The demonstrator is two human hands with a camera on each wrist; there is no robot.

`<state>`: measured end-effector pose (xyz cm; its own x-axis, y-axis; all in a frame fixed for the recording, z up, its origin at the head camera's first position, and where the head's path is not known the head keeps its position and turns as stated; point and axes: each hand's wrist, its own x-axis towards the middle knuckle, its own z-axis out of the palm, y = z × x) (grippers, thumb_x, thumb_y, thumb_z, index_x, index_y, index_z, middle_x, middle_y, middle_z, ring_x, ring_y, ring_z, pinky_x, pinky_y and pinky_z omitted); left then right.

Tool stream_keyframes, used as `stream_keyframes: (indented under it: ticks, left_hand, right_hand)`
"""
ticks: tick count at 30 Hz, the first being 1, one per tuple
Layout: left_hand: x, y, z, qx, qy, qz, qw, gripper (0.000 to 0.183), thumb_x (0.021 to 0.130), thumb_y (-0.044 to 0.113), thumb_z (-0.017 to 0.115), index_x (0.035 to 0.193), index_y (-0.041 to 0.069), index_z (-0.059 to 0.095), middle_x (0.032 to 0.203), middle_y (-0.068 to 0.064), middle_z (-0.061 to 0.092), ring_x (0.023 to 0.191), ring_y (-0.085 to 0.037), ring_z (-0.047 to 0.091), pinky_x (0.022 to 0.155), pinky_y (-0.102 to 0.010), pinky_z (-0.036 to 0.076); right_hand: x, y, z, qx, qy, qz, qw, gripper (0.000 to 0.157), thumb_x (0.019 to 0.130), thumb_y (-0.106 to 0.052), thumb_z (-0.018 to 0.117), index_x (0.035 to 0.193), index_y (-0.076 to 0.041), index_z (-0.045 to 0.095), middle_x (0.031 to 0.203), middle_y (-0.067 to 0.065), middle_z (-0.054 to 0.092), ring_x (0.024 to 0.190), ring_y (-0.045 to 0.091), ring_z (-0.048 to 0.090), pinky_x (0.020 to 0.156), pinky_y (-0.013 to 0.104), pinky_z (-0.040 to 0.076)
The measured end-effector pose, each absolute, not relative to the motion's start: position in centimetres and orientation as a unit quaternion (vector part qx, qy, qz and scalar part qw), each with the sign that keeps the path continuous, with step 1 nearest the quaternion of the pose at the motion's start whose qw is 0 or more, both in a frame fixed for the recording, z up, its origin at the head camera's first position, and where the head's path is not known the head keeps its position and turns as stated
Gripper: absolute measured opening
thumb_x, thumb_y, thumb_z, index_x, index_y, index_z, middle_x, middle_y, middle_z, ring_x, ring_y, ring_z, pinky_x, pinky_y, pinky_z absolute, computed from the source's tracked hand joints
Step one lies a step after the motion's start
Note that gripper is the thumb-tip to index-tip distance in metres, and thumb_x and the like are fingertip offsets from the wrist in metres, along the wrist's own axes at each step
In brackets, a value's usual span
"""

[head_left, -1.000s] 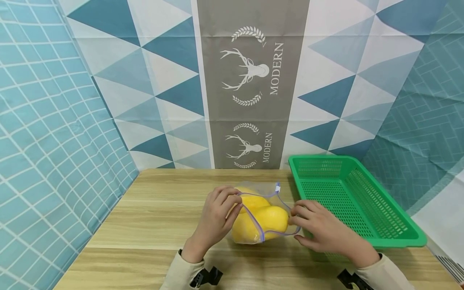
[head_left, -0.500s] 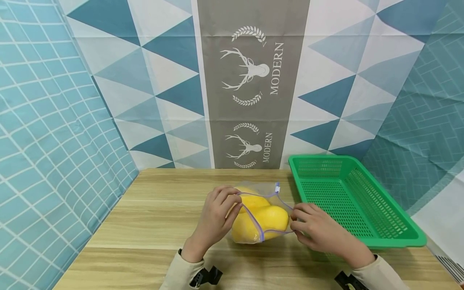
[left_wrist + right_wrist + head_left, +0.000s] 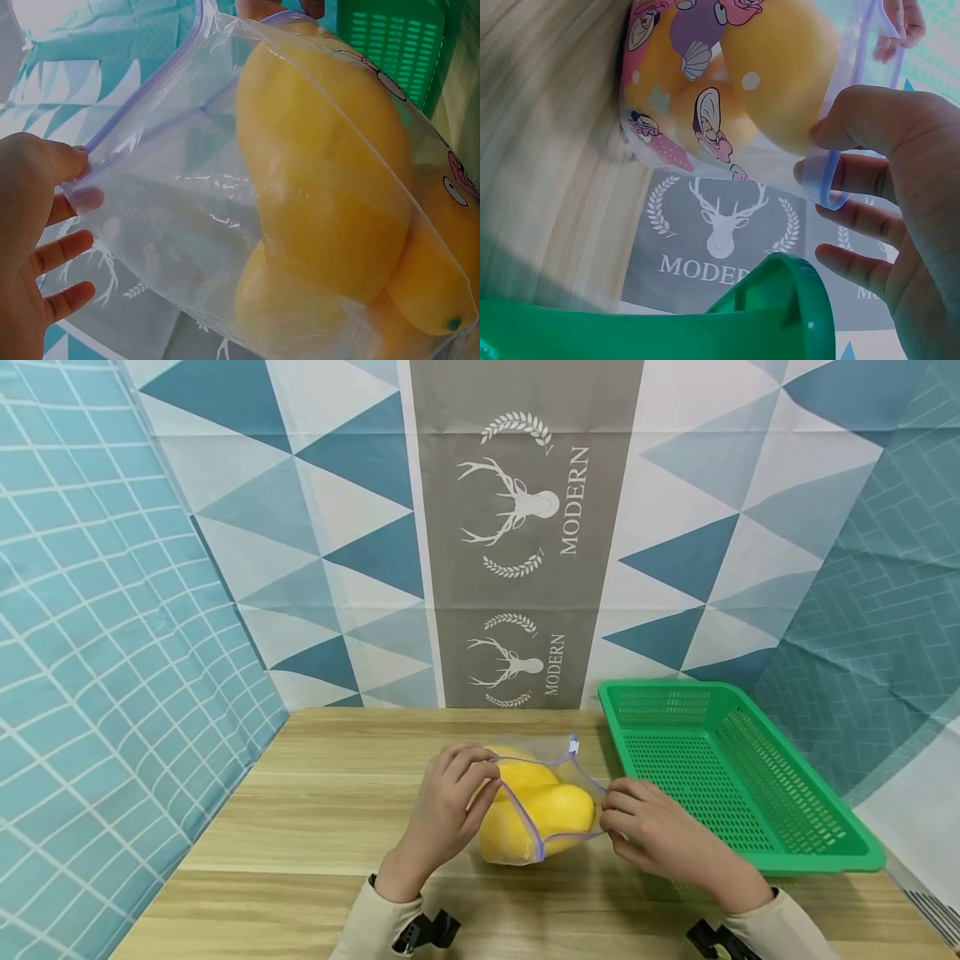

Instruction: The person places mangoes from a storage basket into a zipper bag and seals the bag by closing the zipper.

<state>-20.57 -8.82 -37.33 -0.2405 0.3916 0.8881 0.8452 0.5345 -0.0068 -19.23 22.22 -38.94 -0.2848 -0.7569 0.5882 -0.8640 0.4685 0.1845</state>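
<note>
Only word I can read is MODERN, white caps, sideways and twice in the head view, on the grey printed wall panel with white deer heads (image 3: pixel 517 596). Right wrist view shows MODER beside the green plastic basket (image 3: pixel 705 334), plus maybe another blurry M.

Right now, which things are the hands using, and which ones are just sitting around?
Being used:
- left hand, pinching the bag's edge
- right hand, pinching it too
- bag, its mouth open
- yellow fruit, inside the bag

Just around, it seems:
- basket, not held
- table, underneath
- wall cloth, behind
</note>
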Motion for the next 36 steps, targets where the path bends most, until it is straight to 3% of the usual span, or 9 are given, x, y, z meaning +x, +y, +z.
stream_keyframes:
  ticks: [14,23,36]
  left_hand:
    - [-20.6,-9.3,-37.1,-0.397,-0.752,-0.253,0.461,0.025,0.108,0.026,0.046,0.095,0.011,0.061,0.106,-0.008,0.064,0.1,-0.028,0.059,0.076,-0.044,0.048]
    - [-20.6,-9.5,-37.0,-0.39,-0.752,-0.258,0.464,0.024,0.107,0.027,0.046,0.096,0.011,0.06,0.105,-0.009,0.064,0.099,-0.029,0.058,0.075,-0.044,0.048]
    - [-21.2,-9.0,-36.6,-0.392,-0.739,-0.279,0.471,0.026,0.107,0.026,0.047,0.096,0.008,0.063,0.105,-0.01,0.064,0.102,-0.03,0.058,0.084,-0.047,0.047]
  right_hand:
    - [-20.2,21.8,-37.7,0.483,-0.789,0.119,0.36,0.037,0.109,-0.028,0.038,0.091,-0.015,0.068,0.09,-0.003,0.062,0.099,0.028,0.058,0.092,0.044,0.043]
    - [-20.8,21.3,-37.2,0.473,-0.772,0.129,0.404,0.036,0.108,-0.026,0.041,0.091,-0.013,0.069,0.087,0.0,0.062,0.097,0.031,0.057,0.083,0.05,0.045]
    - [-21.5,21.2,-36.8,0.449,-0.763,0.147,0.441,0.036,0.108,-0.028,0.043,0.09,-0.01,0.069,0.09,0.004,0.062,0.093,0.031,0.057,0.087,0.048,0.042]
